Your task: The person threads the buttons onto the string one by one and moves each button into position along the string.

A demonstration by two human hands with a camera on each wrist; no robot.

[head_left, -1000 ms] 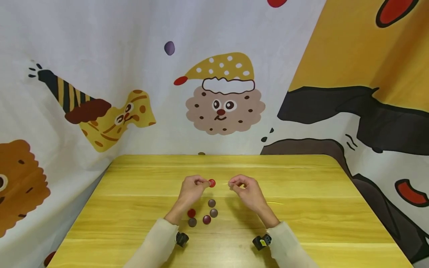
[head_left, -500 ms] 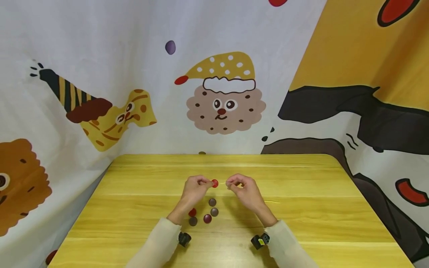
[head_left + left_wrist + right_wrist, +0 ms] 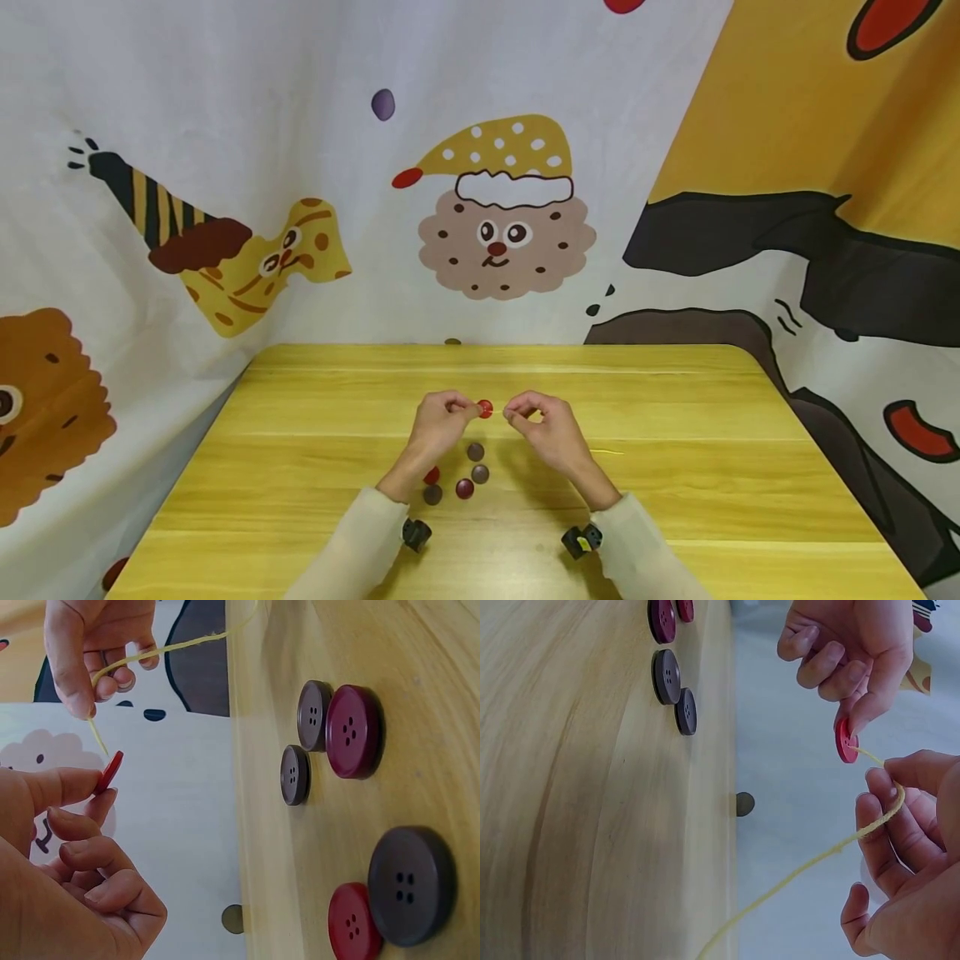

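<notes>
My left hand [image 3: 441,419] pinches a red button [image 3: 846,741] by its edge between thumb and forefinger, held up above the table. Facing it, my right hand [image 3: 546,423] pinches a yellow string [image 3: 802,866] near its end. The short free tip points at the button's face and, in the right wrist view, meets it by the holes. From the right fingers the string's long tail hangs down toward the table. Below the hands lie a dark red button [image 3: 351,731], another red button [image 3: 354,922] and several dark brown buttons [image 3: 412,886], all with four-hole faces up.
The wooden table [image 3: 712,483] reaches back to a white curtain [image 3: 300,83] printed with cartoon food. Part of the yellow string shows beyond my right forearm. A small black camera sits on each wrist.
My left hand has moved slightly right with the red button, and the right hand slightly left. The string's tip and the button have come together; the loose buttons lie as before.
</notes>
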